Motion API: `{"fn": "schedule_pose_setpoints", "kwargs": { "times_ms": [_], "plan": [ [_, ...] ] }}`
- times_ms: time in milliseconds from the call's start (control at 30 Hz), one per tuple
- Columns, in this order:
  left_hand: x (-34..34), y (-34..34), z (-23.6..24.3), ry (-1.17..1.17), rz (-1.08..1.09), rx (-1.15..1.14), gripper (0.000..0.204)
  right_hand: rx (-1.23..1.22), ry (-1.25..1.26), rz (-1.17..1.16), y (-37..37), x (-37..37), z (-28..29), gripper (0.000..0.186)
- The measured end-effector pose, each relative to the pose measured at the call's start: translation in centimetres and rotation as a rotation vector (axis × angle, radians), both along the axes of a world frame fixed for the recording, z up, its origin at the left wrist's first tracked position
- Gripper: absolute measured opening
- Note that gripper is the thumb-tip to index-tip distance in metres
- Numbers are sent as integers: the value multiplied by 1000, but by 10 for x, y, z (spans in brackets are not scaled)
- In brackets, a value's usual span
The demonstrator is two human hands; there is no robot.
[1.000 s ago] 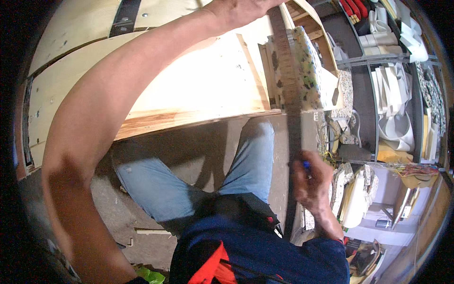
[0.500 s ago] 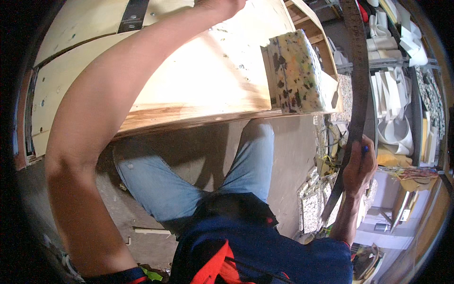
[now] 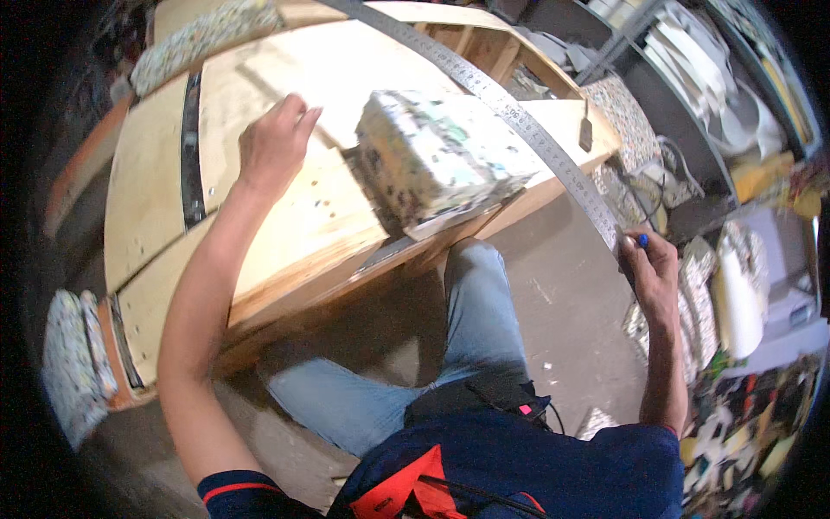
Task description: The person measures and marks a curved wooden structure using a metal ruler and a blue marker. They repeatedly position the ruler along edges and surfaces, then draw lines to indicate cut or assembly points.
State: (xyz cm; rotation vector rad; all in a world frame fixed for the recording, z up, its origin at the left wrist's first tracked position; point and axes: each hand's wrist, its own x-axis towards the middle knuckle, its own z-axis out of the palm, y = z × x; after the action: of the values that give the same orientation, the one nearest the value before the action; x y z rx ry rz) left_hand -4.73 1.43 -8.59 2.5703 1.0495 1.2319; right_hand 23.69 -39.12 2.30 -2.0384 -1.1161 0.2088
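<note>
My right hand (image 3: pixel 648 268) grips a long steel ruler (image 3: pixel 553 154) and a blue pen (image 3: pixel 643 240). The ruler stretches diagonally up to the left, past a speckled foam block (image 3: pixel 437 156) that rests at the edge of the plywood worktop (image 3: pixel 151 190). My left hand (image 3: pixel 277 138) is left of the block, over the pale wood, with loosely bent fingers apart and nothing visible in them. A dark metal strip (image 3: pixel 192 147) runs across the worktop left of that hand.
Grey shelving (image 3: pixel 657 78) with white offcuts stands at right, above bundles of foam (image 3: pixel 731 294) and mixed scraps (image 3: pixel 735 432). Foam pads lie at the worktop's left end (image 3: pixel 73 363) and far side (image 3: pixel 203 43). An open wooden compartment (image 3: pixel 501 56) is behind the block. My knees are below the edge.
My left hand has drawn back from the far side, off the ruler's end. The ruler, held in my right hand, has swung from near upright in view to diagonal. The view has turned.
</note>
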Motion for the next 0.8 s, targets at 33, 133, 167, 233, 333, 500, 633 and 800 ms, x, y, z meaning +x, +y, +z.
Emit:
{"fn": "schedule_pose_setpoints", "kwargs": {
  "times_ms": [33, 133, 167, 233, 333, 500, 633, 800],
  "plan": [
    [1, -2, -2, 32, 28, 50, 24, 4, -3, -25, -9, 10, -4, 18],
    [-7, -1, 0, 132, 89, 178, 12, 50, -2, -75, -17, 26, -16, 22],
    [-10, 1, 3, 139, 87, 252, 11, 56, -4, -84, -18, 37, -22, 23],
    [-6, -6, 9, 158, 121, 326, 16, 77, -30, -75, -20, 63, -27, 27],
    [-23, -17, 16, -98, 260, 249, 22, 42, -128, -49, -6, 84, -35, 31],
    [-48, -94, 33, -528, 268, -588, 21, 70, -123, 53, 48, 122, -41, 32],
    [-85, -103, -10, -348, 467, -235, 23, 166, -114, 326, 135, 145, -40, 32],
    [-75, -120, -27, -417, 586, -119, 32, 110, -411, 529, 243, 116, 4, 40]
  ]
}}
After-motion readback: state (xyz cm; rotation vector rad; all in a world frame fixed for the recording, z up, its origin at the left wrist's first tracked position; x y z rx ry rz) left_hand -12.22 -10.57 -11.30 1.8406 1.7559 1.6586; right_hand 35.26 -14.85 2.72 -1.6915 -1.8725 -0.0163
